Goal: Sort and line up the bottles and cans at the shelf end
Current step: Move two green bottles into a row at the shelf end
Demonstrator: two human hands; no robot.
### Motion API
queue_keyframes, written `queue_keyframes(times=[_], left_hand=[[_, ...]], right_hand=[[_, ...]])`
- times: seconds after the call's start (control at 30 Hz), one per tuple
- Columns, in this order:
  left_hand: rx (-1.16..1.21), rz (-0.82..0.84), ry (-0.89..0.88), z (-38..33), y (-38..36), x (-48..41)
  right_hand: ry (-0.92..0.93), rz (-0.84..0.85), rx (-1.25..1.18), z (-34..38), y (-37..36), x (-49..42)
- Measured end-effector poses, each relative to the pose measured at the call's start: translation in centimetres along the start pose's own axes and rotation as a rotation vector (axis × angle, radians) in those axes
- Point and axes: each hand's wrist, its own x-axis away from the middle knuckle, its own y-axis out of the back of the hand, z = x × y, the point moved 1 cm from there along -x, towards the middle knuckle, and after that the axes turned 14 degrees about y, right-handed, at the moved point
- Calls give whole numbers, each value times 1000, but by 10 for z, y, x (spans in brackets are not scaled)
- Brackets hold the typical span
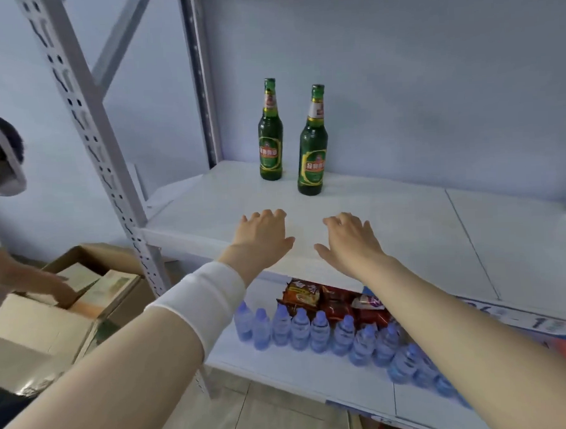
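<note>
One wide white shelf board (210, 211) carries the task's things, and its smooth face is the likely trouble. A bottle nudged low would probably slide further than meant. The left end beside the perforated steel upright (86, 125) is open, so a toppled one could roll off.

Two green beer bottles stand upright toward the back left corner. The left beer bottle (270, 140) is nearest the back edge; the right beer bottle (313, 148) is just beside it, not touching, a little further forward. Being tall and narrow, either could tip into its neighbour if a careless reach caught the neck.

The left hand (263, 238) and right hand (351, 240) are at the front edge, well short of both bottles, fingers spread and loose, gripping nothing. Whether the palms rest on the board I cannot tell. No cans show.

The board is flat and painted. The bottles are glossy glass, round-shouldered and long-necked, with oval yellow-rimmed labels. Beneath, small bluish plastic water bottles (312, 329) line the lower shelf (275, 373) along its front edge.
</note>
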Motion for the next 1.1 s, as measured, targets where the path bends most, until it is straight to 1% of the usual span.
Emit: queue_keyframes(times=[0.23, 0.33, 0.43, 0.5, 0.6, 0.67, 0.73, 0.8, 0.9, 1.03, 1.1], left_hand=[[-7, -33, -15, 31, -1, -85], [20, -47, -18, 32, -5, -129], [152, -14, 6, 31, -6, -172], [329, 28, 44, 34, -7, -203], [672, 81, 85, 35, -8, -254], [804, 109, 106, 32, -10, -285], [896, 128, 113, 26, -13, -312], [988, 146, 105, 22, -18, -334], [1097, 194, 73, 22, -25, -355], [1100, 221, 51, 25, -25, -370], [1085, 195, 47, 26, -25, -372]], right_hand=[[-27, -8, 52, -2, 1, -82], [-65, -90, 11, -23, 0, -115], [-165, -256, -182, -50, -1, -141], [-228, -363, -318, -66, -3, -159], [-291, -425, -530, -85, -5, -192], [-296, -449, -691, -90, -6, -211], [-252, -484, -818, -92, -6, -225], [-233, -492, -900, -95, -9, -236], [-267, -455, -959, -105, -17, -246], [-297, -403, -1008, -111, -17, -252], [-292, -385, -1048, -111, -15, -254]])
